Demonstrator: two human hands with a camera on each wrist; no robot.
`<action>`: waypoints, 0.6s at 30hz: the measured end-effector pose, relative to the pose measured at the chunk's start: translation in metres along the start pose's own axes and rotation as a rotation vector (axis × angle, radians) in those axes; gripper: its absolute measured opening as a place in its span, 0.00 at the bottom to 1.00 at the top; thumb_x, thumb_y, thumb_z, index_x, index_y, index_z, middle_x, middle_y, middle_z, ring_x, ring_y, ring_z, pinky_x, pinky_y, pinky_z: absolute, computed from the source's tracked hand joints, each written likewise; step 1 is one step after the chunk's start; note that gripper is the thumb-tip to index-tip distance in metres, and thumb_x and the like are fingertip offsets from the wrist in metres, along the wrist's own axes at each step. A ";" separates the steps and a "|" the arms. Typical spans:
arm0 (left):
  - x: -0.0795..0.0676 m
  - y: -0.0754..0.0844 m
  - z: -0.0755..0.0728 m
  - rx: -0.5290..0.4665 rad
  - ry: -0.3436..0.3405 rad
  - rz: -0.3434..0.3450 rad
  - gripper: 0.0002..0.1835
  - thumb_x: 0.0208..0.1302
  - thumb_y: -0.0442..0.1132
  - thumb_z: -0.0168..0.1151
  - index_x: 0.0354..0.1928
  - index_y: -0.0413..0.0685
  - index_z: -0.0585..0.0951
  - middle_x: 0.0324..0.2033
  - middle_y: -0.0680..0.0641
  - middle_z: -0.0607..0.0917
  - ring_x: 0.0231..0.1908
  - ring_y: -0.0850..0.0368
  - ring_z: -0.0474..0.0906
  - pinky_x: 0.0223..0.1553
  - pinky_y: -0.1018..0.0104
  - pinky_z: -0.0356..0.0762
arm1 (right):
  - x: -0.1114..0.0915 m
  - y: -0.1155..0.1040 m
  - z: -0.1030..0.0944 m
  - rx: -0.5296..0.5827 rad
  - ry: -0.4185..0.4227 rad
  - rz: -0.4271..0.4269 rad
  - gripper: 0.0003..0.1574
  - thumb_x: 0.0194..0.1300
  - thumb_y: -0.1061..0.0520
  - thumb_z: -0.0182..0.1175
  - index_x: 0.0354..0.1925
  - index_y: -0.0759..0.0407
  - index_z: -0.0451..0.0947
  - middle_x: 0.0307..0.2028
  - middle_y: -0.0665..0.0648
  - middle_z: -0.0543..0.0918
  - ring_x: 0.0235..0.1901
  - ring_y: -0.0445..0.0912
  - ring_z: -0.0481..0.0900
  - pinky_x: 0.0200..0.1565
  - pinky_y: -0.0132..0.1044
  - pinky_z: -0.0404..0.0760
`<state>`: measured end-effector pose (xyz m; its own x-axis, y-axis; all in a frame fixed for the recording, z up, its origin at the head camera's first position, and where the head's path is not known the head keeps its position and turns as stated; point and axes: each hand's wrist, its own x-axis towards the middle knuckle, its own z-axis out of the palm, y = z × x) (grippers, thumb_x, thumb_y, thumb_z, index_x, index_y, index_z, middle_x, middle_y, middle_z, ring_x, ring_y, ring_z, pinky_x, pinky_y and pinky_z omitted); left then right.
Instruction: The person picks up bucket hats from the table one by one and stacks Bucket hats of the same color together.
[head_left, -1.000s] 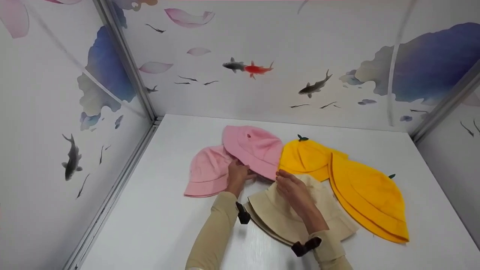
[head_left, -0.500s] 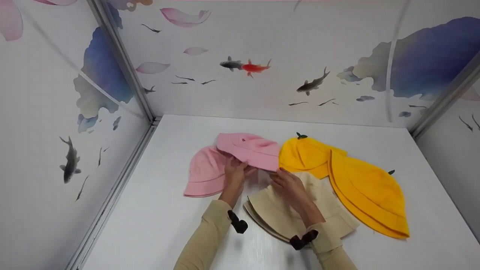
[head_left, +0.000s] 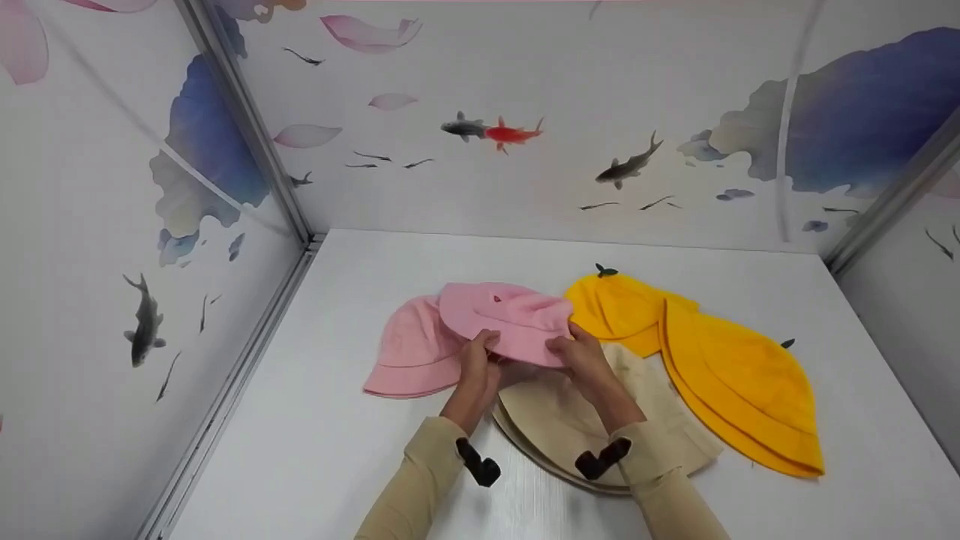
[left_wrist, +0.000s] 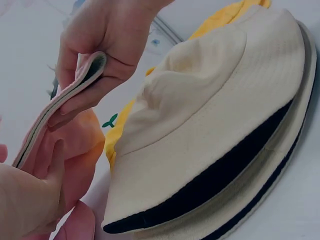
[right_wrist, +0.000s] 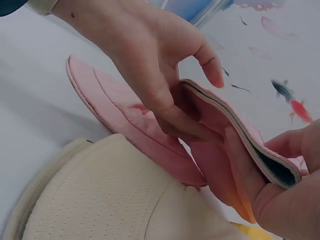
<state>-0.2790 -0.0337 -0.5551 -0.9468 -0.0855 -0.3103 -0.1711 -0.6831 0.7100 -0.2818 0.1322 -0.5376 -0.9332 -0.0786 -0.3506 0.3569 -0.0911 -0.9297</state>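
A pink bucket hat with a small red mark on its crown is lifted by its brim between both hands. My left hand holds the brim's near left part, fingers underneath and thumb on the upper side. My right hand pinches the brim's right part; in the left wrist view its fingers bend round the folded edge, where a dark lining shows. Another pink hat lies to the left, partly covered by the held one. Below the hands are stacked beige hats with dark lining at their brims.
Two yellow hats lie on the right: a smaller-looking one with a green sprout on top, and one with a doubled brim overlapping it. The white table meets patterned panels at the back and sides.
Both hands have taken hold of the upper pink hat's brim and drawn it toward the person. The right hand has moved from beside the beige hats onto the brim.
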 end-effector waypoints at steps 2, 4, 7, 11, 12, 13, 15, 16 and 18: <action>0.002 0.003 0.001 -0.050 -0.033 0.011 0.12 0.64 0.33 0.51 0.49 0.38 0.71 0.47 0.49 0.71 0.50 0.55 0.68 0.54 0.65 0.70 | -0.003 0.000 -0.002 0.007 -0.011 -0.001 0.40 0.70 0.61 0.53 0.76 0.61 0.54 0.59 0.62 0.75 0.42 0.45 0.79 0.45 0.28 0.84; 0.004 0.008 0.001 -0.070 -0.053 0.022 0.22 0.66 0.35 0.49 0.62 0.39 0.66 0.53 0.49 0.70 0.54 0.55 0.66 0.58 0.65 0.68 | -0.006 0.000 -0.004 0.010 -0.028 -0.006 0.41 0.69 0.61 0.53 0.77 0.61 0.54 0.59 0.62 0.75 0.42 0.45 0.78 0.45 0.29 0.83; 0.008 0.020 -0.002 -0.078 -0.032 0.052 0.30 0.66 0.37 0.50 0.70 0.41 0.60 0.58 0.47 0.70 0.56 0.54 0.68 0.59 0.64 0.70 | -0.010 -0.001 -0.009 -0.006 -0.054 -0.014 0.44 0.68 0.61 0.54 0.78 0.59 0.51 0.66 0.62 0.70 0.49 0.47 0.75 0.56 0.33 0.81; 0.010 0.033 -0.011 -0.061 0.010 0.063 0.28 0.67 0.40 0.50 0.69 0.47 0.62 0.60 0.47 0.72 0.56 0.54 0.70 0.58 0.65 0.73 | -0.014 -0.003 -0.020 -0.050 -0.085 -0.018 0.47 0.67 0.60 0.55 0.79 0.57 0.48 0.75 0.60 0.61 0.60 0.52 0.68 0.71 0.45 0.68; 0.011 0.036 -0.014 -0.059 0.017 0.058 0.28 0.67 0.41 0.50 0.69 0.48 0.63 0.61 0.47 0.72 0.57 0.53 0.71 0.58 0.64 0.73 | -0.016 -0.002 -0.023 -0.057 -0.088 -0.018 0.47 0.67 0.60 0.55 0.79 0.57 0.48 0.75 0.60 0.61 0.60 0.52 0.68 0.72 0.46 0.67; 0.010 0.039 -0.016 -0.052 0.020 0.054 0.27 0.68 0.42 0.49 0.68 0.49 0.64 0.61 0.47 0.72 0.57 0.53 0.71 0.58 0.64 0.73 | -0.017 -0.002 -0.026 -0.076 -0.092 -0.021 0.46 0.67 0.60 0.55 0.79 0.57 0.50 0.75 0.61 0.61 0.60 0.53 0.68 0.72 0.46 0.68; 0.010 0.043 -0.022 -0.036 0.020 0.034 0.25 0.68 0.44 0.48 0.67 0.51 0.66 0.61 0.48 0.73 0.58 0.53 0.72 0.60 0.63 0.74 | -0.021 -0.002 -0.033 -0.118 -0.086 -0.032 0.44 0.67 0.61 0.54 0.78 0.57 0.53 0.73 0.62 0.64 0.58 0.53 0.70 0.67 0.43 0.73; 0.010 0.046 -0.024 -0.028 0.023 0.032 0.25 0.68 0.44 0.48 0.66 0.51 0.66 0.61 0.48 0.74 0.59 0.53 0.72 0.61 0.62 0.74 | -0.023 -0.002 -0.037 -0.139 -0.079 -0.039 0.43 0.66 0.61 0.54 0.77 0.56 0.55 0.72 0.62 0.66 0.57 0.53 0.71 0.64 0.41 0.76; 0.010 0.049 -0.029 -0.014 0.020 0.039 0.24 0.69 0.44 0.48 0.66 0.49 0.67 0.62 0.47 0.74 0.60 0.52 0.71 0.65 0.60 0.72 | -0.028 -0.003 -0.043 -0.178 -0.059 -0.057 0.41 0.66 0.62 0.54 0.75 0.57 0.60 0.70 0.63 0.70 0.54 0.53 0.73 0.58 0.36 0.78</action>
<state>-0.2889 -0.0890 -0.5412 -0.9469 -0.1266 -0.2957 -0.1304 -0.6892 0.7127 -0.2588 0.1777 -0.5296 -0.9459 -0.1367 -0.2943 0.2857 0.0792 -0.9550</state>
